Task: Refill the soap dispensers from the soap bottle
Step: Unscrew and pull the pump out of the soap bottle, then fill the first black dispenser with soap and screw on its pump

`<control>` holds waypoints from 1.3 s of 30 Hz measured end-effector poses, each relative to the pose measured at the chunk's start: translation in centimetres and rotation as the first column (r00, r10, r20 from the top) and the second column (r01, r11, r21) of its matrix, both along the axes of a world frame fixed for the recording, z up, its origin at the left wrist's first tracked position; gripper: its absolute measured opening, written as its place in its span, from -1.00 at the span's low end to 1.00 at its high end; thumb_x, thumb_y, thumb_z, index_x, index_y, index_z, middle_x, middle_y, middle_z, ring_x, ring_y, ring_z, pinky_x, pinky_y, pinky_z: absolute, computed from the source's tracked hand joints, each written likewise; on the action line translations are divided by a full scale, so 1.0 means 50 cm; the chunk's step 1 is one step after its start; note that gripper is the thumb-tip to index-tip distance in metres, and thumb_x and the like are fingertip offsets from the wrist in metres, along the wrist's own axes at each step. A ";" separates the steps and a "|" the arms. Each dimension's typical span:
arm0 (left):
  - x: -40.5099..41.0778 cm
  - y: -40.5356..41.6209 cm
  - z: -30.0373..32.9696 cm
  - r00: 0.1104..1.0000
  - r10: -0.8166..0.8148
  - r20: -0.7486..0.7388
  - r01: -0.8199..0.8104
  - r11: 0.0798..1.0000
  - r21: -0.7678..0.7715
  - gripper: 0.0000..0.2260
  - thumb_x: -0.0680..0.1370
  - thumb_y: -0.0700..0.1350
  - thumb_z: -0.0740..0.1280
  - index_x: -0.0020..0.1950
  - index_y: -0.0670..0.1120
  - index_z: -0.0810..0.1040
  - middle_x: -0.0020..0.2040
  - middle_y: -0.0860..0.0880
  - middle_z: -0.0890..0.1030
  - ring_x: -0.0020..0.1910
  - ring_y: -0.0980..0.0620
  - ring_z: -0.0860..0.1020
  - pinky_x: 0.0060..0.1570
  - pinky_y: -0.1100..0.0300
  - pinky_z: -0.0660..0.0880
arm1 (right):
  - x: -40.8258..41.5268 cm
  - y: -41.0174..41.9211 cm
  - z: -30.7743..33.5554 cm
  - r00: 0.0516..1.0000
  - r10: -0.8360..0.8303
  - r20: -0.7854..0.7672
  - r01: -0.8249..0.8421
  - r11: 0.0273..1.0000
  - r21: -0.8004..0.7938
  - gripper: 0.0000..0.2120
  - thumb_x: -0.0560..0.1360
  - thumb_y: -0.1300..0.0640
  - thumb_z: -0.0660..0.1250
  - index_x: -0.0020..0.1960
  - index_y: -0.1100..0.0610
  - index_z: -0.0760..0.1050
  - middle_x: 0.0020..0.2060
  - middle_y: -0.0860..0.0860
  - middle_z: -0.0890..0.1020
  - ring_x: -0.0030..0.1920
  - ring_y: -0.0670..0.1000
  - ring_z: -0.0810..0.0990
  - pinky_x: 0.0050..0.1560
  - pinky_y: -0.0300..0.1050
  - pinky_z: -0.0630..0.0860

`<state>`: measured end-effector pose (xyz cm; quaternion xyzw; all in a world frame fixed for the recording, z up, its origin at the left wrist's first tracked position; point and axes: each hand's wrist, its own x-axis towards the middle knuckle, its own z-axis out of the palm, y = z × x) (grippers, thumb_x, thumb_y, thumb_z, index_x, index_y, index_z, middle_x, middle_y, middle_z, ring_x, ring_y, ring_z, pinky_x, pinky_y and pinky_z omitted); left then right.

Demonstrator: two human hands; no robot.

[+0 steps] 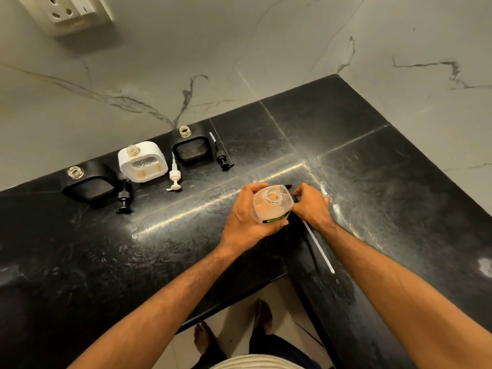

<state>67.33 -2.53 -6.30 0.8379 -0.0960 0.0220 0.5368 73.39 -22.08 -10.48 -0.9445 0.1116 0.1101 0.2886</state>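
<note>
My left hand (243, 218) grips a clear soap bottle (271, 206) with orange soap and an open neck, standing on the black counter (346, 145). My right hand (311, 205) holds the bottle's black pump head beside it; its long white tube (319, 247) trails toward me. Three dispensers stand open along the wall: a black one (87, 183) at left, a white one (142, 163) in the middle, a black one (191, 147) at right. Their pumps lie beside them: black (123, 197), white (174, 175), black (221, 155).
The counter forms an L with its inner edge (239, 294) near my body; floor and my feet (205, 339) show below. Marble wall (239, 49) rises behind the dispensers, with a power socket (69, 9) at top left.
</note>
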 end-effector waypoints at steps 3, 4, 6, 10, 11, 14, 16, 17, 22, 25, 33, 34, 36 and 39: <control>0.002 0.003 0.002 1.000 -0.015 -0.010 0.015 1.000 -0.001 -0.23 0.25 0.11 0.66 0.36 0.03 0.39 0.23 0.09 0.55 0.25 0.10 0.55 0.18 0.04 0.57 | 0.001 -0.002 0.005 1.000 0.007 -0.002 -0.007 1.000 -0.009 -0.68 0.40 -0.09 0.50 0.00 0.00 0.46 -0.10 -0.05 0.60 -0.01 0.04 0.52 0.08 0.03 0.29; 0.002 0.006 0.003 1.000 -0.020 -0.011 0.020 1.000 -0.001 -0.22 0.25 0.12 0.66 0.37 0.03 0.38 0.24 0.10 0.54 0.25 0.11 0.54 0.19 0.05 0.56 | 0.001 -0.001 0.008 1.000 0.011 0.003 -0.011 1.000 -0.006 -0.68 0.40 -0.09 0.50 0.00 0.00 0.46 -0.10 -0.06 0.60 -0.02 0.04 0.52 0.08 0.03 0.30; 0.000 0.011 0.005 0.999 -0.039 -0.015 0.039 0.999 0.000 -0.20 0.26 0.12 0.66 0.39 0.03 0.37 0.25 0.13 0.53 0.26 0.13 0.53 0.21 0.09 0.55 | -0.001 -0.002 0.013 1.000 0.009 0.006 -0.009 1.000 0.002 -0.67 0.40 -0.09 0.51 0.02 0.01 0.47 -0.09 -0.06 0.60 -0.04 0.02 0.50 0.07 0.01 0.26; -0.002 0.026 0.012 0.997 -0.074 -0.015 0.074 0.997 0.011 -0.16 0.26 0.15 0.65 0.42 0.02 0.34 0.31 0.13 0.50 0.31 0.22 0.48 0.26 0.28 0.49 | 0.001 -0.006 0.025 1.000 -0.009 0.027 0.008 1.000 0.010 -0.64 0.39 -0.11 0.51 0.06 0.02 0.52 -0.09 -0.07 0.63 -0.01 0.02 0.56 0.10 0.02 0.26; -0.001 0.033 0.014 0.996 -0.083 -0.012 0.083 0.996 0.012 -0.15 0.26 0.15 0.65 0.43 0.02 0.33 0.32 0.13 0.50 0.32 0.21 0.48 0.28 0.28 0.47 | 0.002 -0.006 0.032 0.999 -0.017 0.041 0.017 1.000 0.012 -0.64 0.39 -0.13 0.51 0.06 0.02 0.52 -0.10 -0.07 0.64 0.00 0.02 0.57 0.12 0.03 0.27; -0.001 0.055 0.018 0.996 -0.093 -0.013 0.093 0.996 0.006 -0.15 0.26 0.17 0.64 0.44 0.04 0.32 0.38 0.13 0.47 0.36 0.18 0.47 0.33 0.21 0.45 | 0.003 -0.008 0.056 0.997 -0.028 0.072 0.027 1.000 0.006 -0.64 0.41 -0.17 0.50 0.05 0.01 0.52 -0.11 -0.08 0.60 0.00 0.00 0.54 0.09 0.00 0.26; -0.004 0.071 0.020 0.996 -0.092 -0.003 0.092 0.996 0.013 -0.15 0.27 0.18 0.63 0.45 0.05 0.30 0.40 0.14 0.45 0.38 0.20 0.45 0.35 0.20 0.43 | 0.001 -0.009 0.070 0.996 -0.019 0.086 0.020 1.000 -0.004 -0.65 0.41 -0.18 0.51 0.04 0.00 0.53 -0.10 -0.09 0.59 0.00 -0.01 0.53 0.07 -0.01 0.25; -0.005 0.078 0.021 0.996 -0.090 0.003 0.089 0.996 0.016 -0.15 0.28 0.17 0.63 0.46 0.05 0.30 0.41 0.14 0.44 0.38 0.22 0.45 0.36 0.20 0.42 | 0.001 -0.010 0.075 0.996 -0.016 0.090 0.017 1.000 -0.007 -0.66 0.41 -0.18 0.50 0.04 -0.01 0.52 -0.09 -0.09 0.59 0.01 -0.02 0.53 0.07 -0.02 0.24; -0.013 0.121 0.034 0.998 -0.056 -0.001 0.056 0.998 -0.018 -0.27 0.39 0.15 0.57 0.46 0.03 0.33 0.40 0.14 0.45 0.38 0.21 0.45 0.36 0.20 0.42 | -0.005 -0.015 0.102 0.982 0.039 0.185 -0.062 0.990 0.123 -0.78 0.47 0.00 0.50 0.06 -0.02 0.54 -0.01 -0.08 0.61 0.01 -0.05 0.56 0.10 -0.02 0.46; -0.003 0.155 0.053 1.000 -0.017 0.000 0.017 0.999 -0.046 -0.45 0.54 0.20 0.34 0.45 0.01 0.36 0.40 0.07 0.47 0.39 0.15 0.46 0.38 0.06 0.44 | -0.020 -0.018 0.128 0.950 0.168 0.262 -0.241 0.931 0.275 -0.68 0.49 0.29 0.43 0.17 0.02 0.55 0.07 -0.03 0.60 0.08 -0.06 0.58 0.06 -0.20 0.50; 0.086 0.238 0.065 0.992 0.106 0.065 -0.106 0.994 -0.005 -0.58 0.63 0.16 0.20 0.40 -0.03 0.42 0.35 0.01 0.49 0.38 0.09 0.47 0.38 -0.09 0.45 | 0.007 0.026 0.183 0.905 0.237 0.353 -0.368 0.854 0.369 -0.66 0.55 0.32 0.37 0.25 0.03 0.53 0.10 -0.06 0.60 0.10 -0.09 0.60 0.10 -0.15 0.58; 0.097 0.247 0.065 0.990 0.117 0.072 -0.118 0.993 0.009 -0.59 0.62 0.15 0.21 0.39 -0.04 0.43 0.34 0.01 0.50 0.38 0.09 0.47 0.38 -0.08 0.44 | 0.022 0.039 0.193 0.899 0.249 0.359 -0.379 0.855 0.355 -0.69 0.55 0.29 0.38 0.24 0.03 0.52 0.10 -0.06 0.60 0.09 -0.10 0.60 0.07 -0.17 0.59; 0.115 0.264 0.066 0.985 0.145 0.092 -0.148 0.988 0.033 -0.61 0.62 0.13 0.22 0.37 -0.05 0.44 0.32 0.02 0.51 0.36 0.11 0.48 0.38 -0.02 0.44 | 0.054 0.071 0.210 0.880 0.291 0.376 -0.416 0.854 0.313 -0.73 0.57 0.23 0.39 0.23 0.03 0.52 0.09 -0.04 0.59 0.08 -0.10 0.60 0.05 -0.22 0.57; 0.145 0.294 0.067 0.971 0.199 0.135 -0.213 0.972 0.095 -0.63 0.62 0.09 0.25 0.35 -0.08 0.45 0.28 0.00 0.51 0.31 0.14 0.49 0.34 0.13 0.44 | 0.105 0.129 0.230 0.851 0.356 0.386 -0.470 0.845 0.257 -0.76 0.57 0.17 0.40 0.22 0.06 0.52 0.08 -0.01 0.58 0.06 -0.10 0.59 0.04 -0.27 0.56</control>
